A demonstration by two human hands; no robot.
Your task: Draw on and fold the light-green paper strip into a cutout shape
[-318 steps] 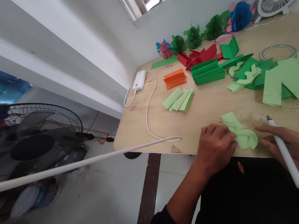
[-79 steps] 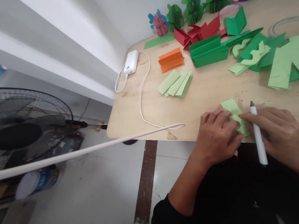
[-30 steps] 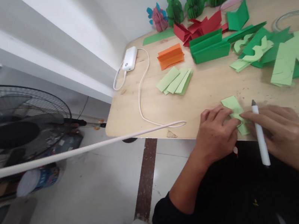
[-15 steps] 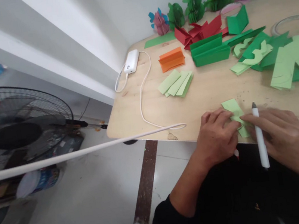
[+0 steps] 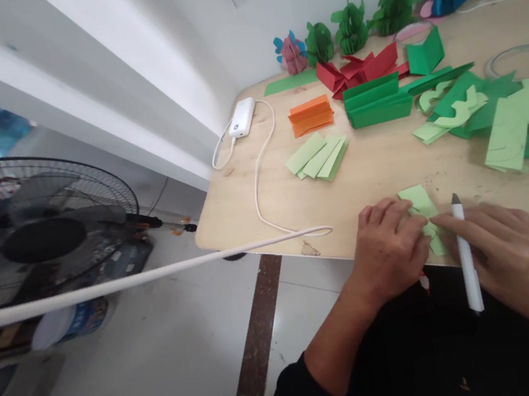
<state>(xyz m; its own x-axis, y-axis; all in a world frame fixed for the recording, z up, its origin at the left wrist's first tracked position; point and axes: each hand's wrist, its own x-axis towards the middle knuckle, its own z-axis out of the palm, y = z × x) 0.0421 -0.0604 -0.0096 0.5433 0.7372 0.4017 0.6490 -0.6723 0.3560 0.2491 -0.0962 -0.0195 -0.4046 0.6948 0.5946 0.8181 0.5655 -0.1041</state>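
A light green paper strip (image 5: pixel 416 198) lies at the table's front edge, between my two hands. The curled fingers of my left hand (image 5: pixel 390 248) press on its left side, partly covering it. My right hand (image 5: pixel 510 246) holds a white pen (image 5: pixel 467 259) with a dark tip pointing away from me, and its index finger touches the strip's right side. Behind my hands lies a small fan of light green strips (image 5: pixel 318 156). Larger light green sheets with drawn lines (image 5: pixel 509 126) rest at the right.
Folded orange paper (image 5: pixel 310 116), green paper (image 5: pixel 377 103) and red paper (image 5: pixel 359 69) stand farther back. A white power bank (image 5: pixel 242 118) with a cable (image 5: pixel 256 179) is at the left. Honeycomb paper figures (image 5: pixel 351 29) line the wall. A floor fan (image 5: pixel 45 239) stands left of the table.
The view has shifted slightly, so the table and both hands appear a little lower. Both hands remain at the strip, with the pen still in my right hand.
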